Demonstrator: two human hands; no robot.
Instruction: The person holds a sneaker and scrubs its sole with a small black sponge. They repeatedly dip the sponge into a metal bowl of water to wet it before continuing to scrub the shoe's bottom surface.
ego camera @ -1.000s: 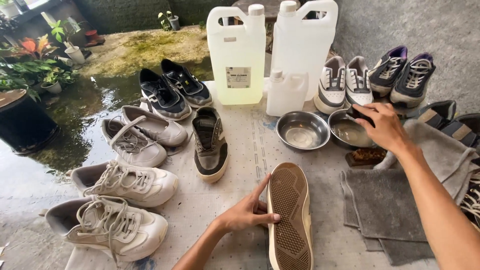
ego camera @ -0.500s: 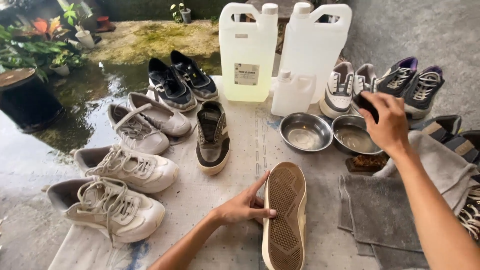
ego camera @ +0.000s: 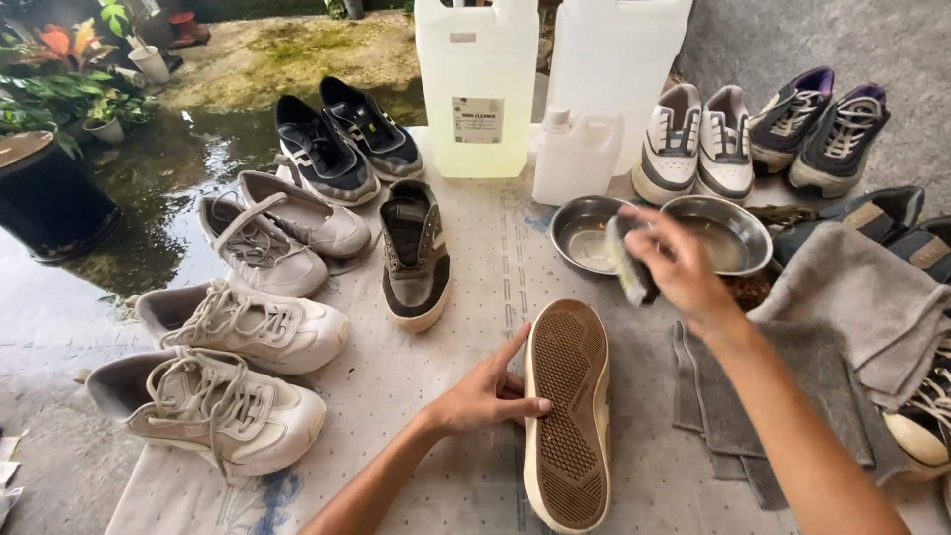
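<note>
Left hand (ego camera: 488,394) resting flat, fingers spread, against side of shoe (ego camera: 568,411): bracing it, not clamped round it. Shoe lying on its side on mat (ego camera: 416,476), ribbed sole facing up, just right of that hand, toe pointing away. Right hand (ego camera: 677,260) hovering above and right of shoe, fingers closed round a brush (ego camera: 630,263), held just over near rim of left bowl (ego camera: 584,233); second bowl (ego camera: 728,236) just behind the hand.

Handling, as a guess: shoe prob. light, rubber sole stiff and grippy, upper softer and apt to give under pressure. Best hold looking like mid-sole edge or heel, w/ palm along the side as now. Could be slippery if wet. Brush small, light, easy one-handed.

Hard to make out: brush blurred, bristles vs. handle not clear; could be a sponge. Bowl contents unclear, maybe liquid. Shoe's upper hidden, facing away. Something dark and brownish behind right wrist, not identifiable. Grey cloths (ego camera: 852,307) right of right arm covering whatever lies beneath. Two big jugs (ego camera: 477,89) cut off at top edge. Small bottle (ego camera: 575,157) beside them. Other shoes ranged left and far right, some cut off at frame edge.
</note>
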